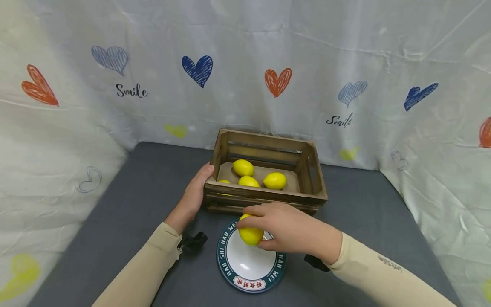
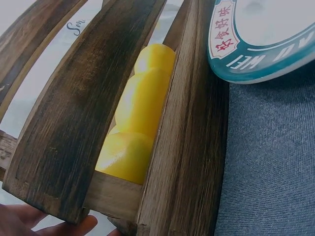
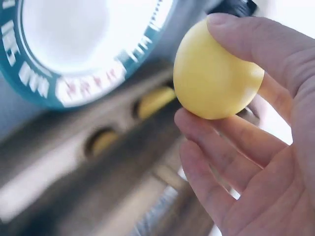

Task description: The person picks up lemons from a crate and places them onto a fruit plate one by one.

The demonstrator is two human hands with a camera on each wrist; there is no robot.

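Note:
My right hand (image 1: 285,228) pinches a yellow lemon (image 1: 251,233) between thumb and fingertips, above the plate (image 1: 251,260) with a white middle and teal lettered rim. The right wrist view shows the thumb on one side of this lemon (image 3: 216,73), the fingers on the other. At the left end of a slatted wooden crate (image 1: 268,196), my left hand (image 1: 193,194) grips the side near the front corner. Several more lemons (image 1: 274,181) lie inside the crate. Through its slats, the left wrist view shows lemons (image 2: 140,103) in a row.
A dark grey cloth (image 1: 161,170) covers the table beneath the crate and plate. Behind and at both sides hangs a pale curtain (image 1: 238,38) printed with hearts and the word Smile. The crate stands close to the back curtain, with the plate in front.

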